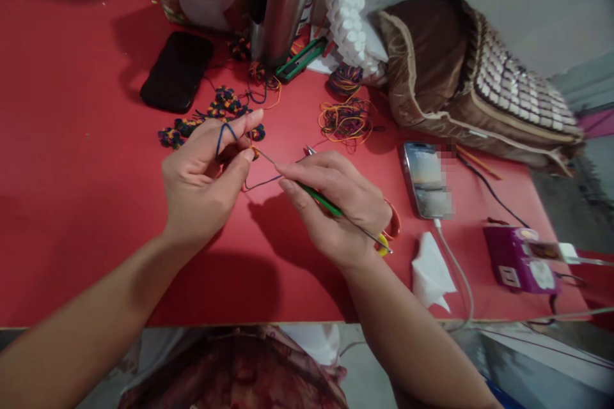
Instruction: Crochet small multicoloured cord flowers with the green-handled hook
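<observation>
My left hand (206, 172) is closed, thumb and fingers pinching a small crocheted piece (254, 153) of orange and dark yarn. Dark blue yarn (225, 133) loops over its fingers. A crochet hook with a green grip (320, 199) lies in my right hand (338, 204), its thin shaft pointing at the piece. A dark strand (263, 183) runs between the two hands. Partly hidden under my right hand is a pair of scissors (393, 220) with red and yellow handles. Behind my left hand lie several crocheted flower-like pieces (224, 101).
On the red table (71, 204), tangled yarn (346, 120) and a yarn ball (345, 78) sit beyond my right hand. Around them are a black phone-like object (177, 70), a metal bottle (283, 6), a green cutter (301, 61), a brown bag (432, 64), a charging phone (425, 179), tissue (432, 275) and a purple box (518, 259).
</observation>
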Available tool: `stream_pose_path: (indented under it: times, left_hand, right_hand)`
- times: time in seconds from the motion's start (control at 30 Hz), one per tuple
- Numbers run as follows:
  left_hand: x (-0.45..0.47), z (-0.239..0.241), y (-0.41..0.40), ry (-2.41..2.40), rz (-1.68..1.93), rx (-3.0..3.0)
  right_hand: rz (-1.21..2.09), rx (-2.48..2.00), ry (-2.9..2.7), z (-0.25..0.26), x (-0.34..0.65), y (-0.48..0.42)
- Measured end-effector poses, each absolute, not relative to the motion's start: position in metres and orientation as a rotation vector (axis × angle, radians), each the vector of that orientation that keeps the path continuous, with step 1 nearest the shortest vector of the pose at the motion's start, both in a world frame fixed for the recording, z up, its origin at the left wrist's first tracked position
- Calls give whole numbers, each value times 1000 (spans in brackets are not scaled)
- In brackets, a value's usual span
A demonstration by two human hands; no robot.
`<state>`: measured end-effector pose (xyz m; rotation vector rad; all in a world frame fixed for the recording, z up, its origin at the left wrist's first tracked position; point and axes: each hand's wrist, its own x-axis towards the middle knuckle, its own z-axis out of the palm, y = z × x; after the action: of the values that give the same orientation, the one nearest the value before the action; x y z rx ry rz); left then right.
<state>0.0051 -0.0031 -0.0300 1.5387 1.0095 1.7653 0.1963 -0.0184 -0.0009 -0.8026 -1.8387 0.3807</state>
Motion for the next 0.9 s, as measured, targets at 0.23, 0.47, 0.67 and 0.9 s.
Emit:
stream_pose_path:
  times: [0.23, 0.47, 0.67, 0.9]
  left_hand:
    - [-2, -35, 6, 890, 1657, 1623]
    - [-4, -24, 4, 859, 1442, 1345]
    - [3, -18, 4, 677, 1384, 1045]
    - [-3, -22, -1, 869, 1485, 1236]
  right_hand:
    - [730, -859, -1672, 7, 202, -14]
    - [1192, -950, -1380, 6, 213, -6]
    - [1361, -887, -1281, 2, 217, 0]
    - [951, -838, -1484, 3, 204, -12]
